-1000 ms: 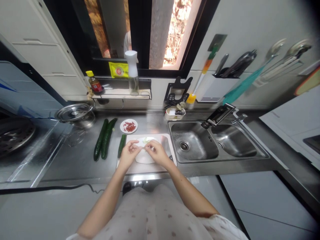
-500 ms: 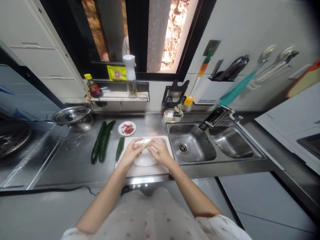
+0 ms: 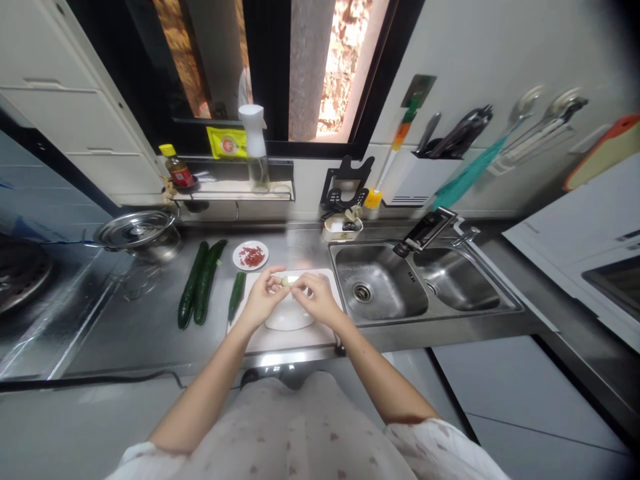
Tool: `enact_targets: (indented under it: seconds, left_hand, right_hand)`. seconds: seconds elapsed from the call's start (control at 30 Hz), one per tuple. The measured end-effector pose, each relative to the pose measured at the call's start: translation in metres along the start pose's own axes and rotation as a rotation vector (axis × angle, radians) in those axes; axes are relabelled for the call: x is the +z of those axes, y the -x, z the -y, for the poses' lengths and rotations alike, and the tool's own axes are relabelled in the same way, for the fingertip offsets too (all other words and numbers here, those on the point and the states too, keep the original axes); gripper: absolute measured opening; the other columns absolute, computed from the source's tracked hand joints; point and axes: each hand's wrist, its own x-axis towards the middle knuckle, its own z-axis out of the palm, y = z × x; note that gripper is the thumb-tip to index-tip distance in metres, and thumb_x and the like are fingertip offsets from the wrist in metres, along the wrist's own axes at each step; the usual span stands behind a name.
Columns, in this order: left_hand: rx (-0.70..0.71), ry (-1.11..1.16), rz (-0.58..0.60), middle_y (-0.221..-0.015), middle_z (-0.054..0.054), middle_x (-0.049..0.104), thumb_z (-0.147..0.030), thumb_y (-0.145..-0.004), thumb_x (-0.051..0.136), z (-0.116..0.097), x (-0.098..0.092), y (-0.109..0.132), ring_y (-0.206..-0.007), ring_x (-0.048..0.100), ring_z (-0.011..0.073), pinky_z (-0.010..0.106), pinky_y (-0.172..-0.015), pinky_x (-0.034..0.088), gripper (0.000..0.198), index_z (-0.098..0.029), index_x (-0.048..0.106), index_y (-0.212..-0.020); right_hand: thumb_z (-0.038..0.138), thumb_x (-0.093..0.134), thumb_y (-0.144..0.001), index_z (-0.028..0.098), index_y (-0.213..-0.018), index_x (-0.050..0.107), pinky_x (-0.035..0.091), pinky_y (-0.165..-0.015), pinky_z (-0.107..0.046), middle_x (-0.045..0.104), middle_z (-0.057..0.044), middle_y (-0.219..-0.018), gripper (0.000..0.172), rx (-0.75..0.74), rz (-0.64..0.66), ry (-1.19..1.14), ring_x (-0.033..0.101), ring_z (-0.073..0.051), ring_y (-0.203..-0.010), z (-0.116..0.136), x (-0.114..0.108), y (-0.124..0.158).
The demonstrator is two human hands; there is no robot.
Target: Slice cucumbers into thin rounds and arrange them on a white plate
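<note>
My left hand (image 3: 264, 299) pinches a small pale green piece (image 3: 286, 282) between thumb and fingers; it is too small to name. My right hand (image 3: 318, 299) meets it from the other side, its thumb and fingertips closed on the piece's edge. Beneath both hands is a white bowl (image 3: 290, 321), partly covered by them, on a white cutting board (image 3: 285, 342). A short length of cucumber (image 3: 237, 295) lies at the board's left edge. Two whole cucumbers (image 3: 201, 287) lie side by side farther left.
A small plate (image 3: 265, 260) of chopped red bits sits behind the board. Right of it is a double steel sink (image 3: 380, 287) with a black faucet (image 3: 425, 230). A lidded steel pot (image 3: 143, 235) stands at the left. A wall shelf (image 3: 235, 192) holds bottles.
My right hand's fingers have drawn in and lowered slightly, showing more of the pale green piece. The whole view has shifted a little; the cucumbers, plate and board stay in place.
</note>
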Motion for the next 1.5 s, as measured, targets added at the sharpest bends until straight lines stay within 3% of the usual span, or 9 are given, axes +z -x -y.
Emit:
enact_targets:
  seconds: [0.3, 0.53, 0.7, 0.93, 1.27, 1.5]
  left_hand:
    - [-0.005, -0.104, 0.038, -0.078, 0.0, 0.061, -0.025, -0.071, 0.068, 0.045, 0.01, -0.022, -0.072, 0.057, 0.0112, 0.022, -0.069, 0.045, 0.03, -0.015, 0.063, -0.099]
    - [-0.022, -0.246, 0.071, -0.073, -0.002, 0.061, -0.021, -0.073, 0.066, 0.082, 0.021, -0.042, -0.064, 0.055, 0.0099, 0.021, -0.066, 0.045, 0.027, -0.015, 0.065, -0.099]
    - [-0.071, -0.428, 0.138, -0.07, -0.004, 0.061, -0.015, -0.073, 0.063, 0.111, 0.028, -0.047, -0.063, 0.054, 0.0096, 0.02, -0.065, 0.044, 0.028, -0.016, 0.066, -0.101]
    - [-0.152, -0.642, 0.198, -0.078, 0.001, 0.067, -0.009, -0.076, 0.058, 0.15, 0.036, -0.044, -0.07, 0.058, 0.0123, 0.022, -0.07, 0.044, 0.032, -0.016, 0.067, -0.106]
    - [-0.11, -0.859, 0.279, -0.101, 0.006, 0.069, -0.015, -0.082, 0.054, 0.166, 0.045, -0.051, -0.092, 0.062, 0.0178, 0.027, -0.084, 0.044, 0.032, -0.019, 0.065, -0.112]
    - [-0.076, -0.974, 0.311, -0.108, 0.007, 0.064, -0.025, -0.086, 0.054, 0.165, 0.043, -0.046, -0.096, 0.06, 0.0182, 0.028, -0.086, 0.044, 0.03, -0.021, 0.062, -0.115]
  right_hand:
    - [0.023, 0.054, -0.083, 0.016, -0.076, 0.065, 0.042, -0.071, -0.024, 0.066, -0.001, -0.074, 0.015, 0.218, 0.096, -0.055, 0.057, -0.013, -0.072, -0.043, 0.002, 0.005]
    - [0.019, 0.054, -0.08, 0.015, -0.072, 0.067, 0.041, -0.072, -0.024, 0.066, 0.0, -0.068, 0.015, 0.308, 0.148, 0.109, 0.056, -0.013, -0.068, -0.086, 0.002, 0.006]
    - [0.016, 0.057, -0.079, 0.014, -0.077, 0.069, 0.04, -0.067, -0.021, 0.069, -0.003, -0.074, 0.012, 0.451, 0.196, 0.177, 0.058, -0.012, -0.069, -0.112, 0.013, 0.016]
    - [0.015, 0.052, -0.084, 0.011, -0.082, 0.072, 0.037, -0.067, -0.021, 0.071, -0.007, -0.078, 0.02, 0.581, 0.307, 0.418, 0.058, -0.013, -0.07, -0.123, 0.033, 0.03]
    - [0.022, 0.046, -0.093, 0.015, -0.098, 0.07, 0.037, -0.075, -0.024, 0.07, -0.01, -0.097, 0.026, 0.6, 0.404, 0.723, 0.061, -0.018, -0.089, -0.124, 0.044, 0.032]
    - [0.023, 0.044, -0.093, 0.017, -0.104, 0.066, 0.036, -0.079, -0.026, 0.065, -0.009, -0.1, 0.025, 0.529, 0.344, 0.762, 0.056, -0.018, -0.091, -0.123, 0.047, 0.044]
